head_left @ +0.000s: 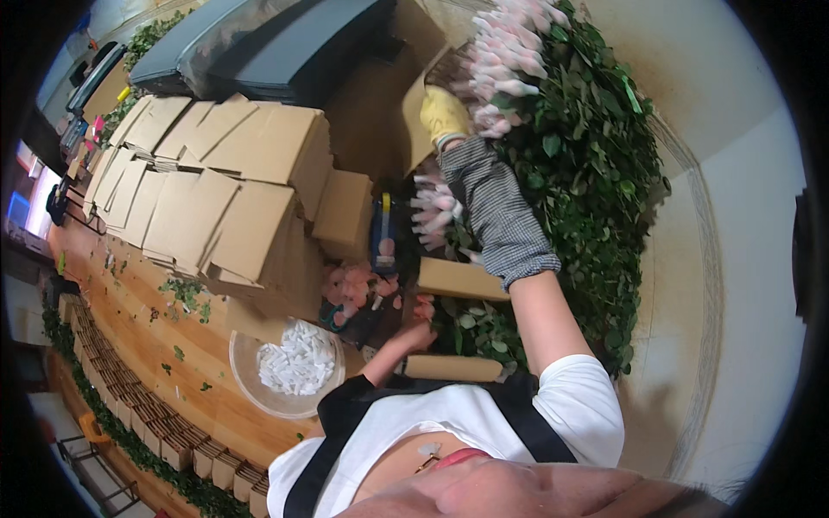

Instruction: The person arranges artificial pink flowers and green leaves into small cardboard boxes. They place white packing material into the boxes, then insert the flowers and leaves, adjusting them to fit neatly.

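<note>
My right hand (446,114), in a yellow glove below a checked sleeve cover, reaches far forward to the edge of a brown cardboard sheet (416,129). Its fingers look curled; what lies in them is hidden. Right beside it lies a big pile of leafy flower stems (574,173) with pale pink, sleeve-wrapped heads (509,56). Close to my body, my bare left hand (418,336) is closed near a small pink bloom (423,306); its grip is too small to make out. More wrapped heads (435,210) show under my right forearm.
Flat cardboard boxes (233,216) are stacked at the left. A clear bowl (243,380) holds small white pieces, near loose pink petals (350,287) and a blue tape dispenser (384,233). Cardboard pieces (458,278) lie by the stems. A wall (743,216) stands at the right.
</note>
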`<state>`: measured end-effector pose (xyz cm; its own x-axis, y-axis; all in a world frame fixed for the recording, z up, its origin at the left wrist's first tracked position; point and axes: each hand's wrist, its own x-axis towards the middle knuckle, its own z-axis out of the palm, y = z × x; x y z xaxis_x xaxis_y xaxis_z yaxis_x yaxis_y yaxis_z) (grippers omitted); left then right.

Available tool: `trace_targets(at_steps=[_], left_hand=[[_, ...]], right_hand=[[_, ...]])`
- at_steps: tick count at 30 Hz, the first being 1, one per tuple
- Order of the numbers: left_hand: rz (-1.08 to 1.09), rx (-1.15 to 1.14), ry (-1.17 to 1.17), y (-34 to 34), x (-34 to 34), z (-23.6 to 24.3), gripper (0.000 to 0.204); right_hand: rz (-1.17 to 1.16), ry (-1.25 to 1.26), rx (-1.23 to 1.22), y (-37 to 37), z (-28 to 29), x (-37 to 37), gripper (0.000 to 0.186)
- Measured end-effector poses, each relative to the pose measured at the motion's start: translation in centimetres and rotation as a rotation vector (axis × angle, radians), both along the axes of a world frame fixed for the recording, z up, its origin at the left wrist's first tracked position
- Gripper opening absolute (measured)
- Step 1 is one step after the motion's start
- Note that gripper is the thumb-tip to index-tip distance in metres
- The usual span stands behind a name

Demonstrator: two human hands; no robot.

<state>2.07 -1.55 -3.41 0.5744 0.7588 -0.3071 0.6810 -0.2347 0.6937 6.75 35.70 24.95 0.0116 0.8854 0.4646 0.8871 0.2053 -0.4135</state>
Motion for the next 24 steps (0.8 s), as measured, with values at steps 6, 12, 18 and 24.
trace_targets(at_steps=[6, 12, 18, 24], left_hand=[[0.038, 0.048, -0.056, -0.1, -1.0, -0.7, 0.033], [0.003, -0.455, -0.247, 1.2, -2.2, 2.7, 0.029], [0.135, -0.661, -0.485, 0.8, -4.5, 6.9, 0.052], [0.218, -1.011, -0.562, 1.4, -6.1, 7.7, 0.080]], right_hand=[[0.024, -0.506, 0.564, -17.7, 18.7, 3.1, 0.024], [-0.153, -1.130, 0.403, -32.5, 18.4, 9.8, 0.023], [-0.416, -1.736, 0.370, -37.6, -6.1, 10.9, 0.020], [0.266, -0.373, -0.522, -38.0, -7.1, 9.8, 0.035]])
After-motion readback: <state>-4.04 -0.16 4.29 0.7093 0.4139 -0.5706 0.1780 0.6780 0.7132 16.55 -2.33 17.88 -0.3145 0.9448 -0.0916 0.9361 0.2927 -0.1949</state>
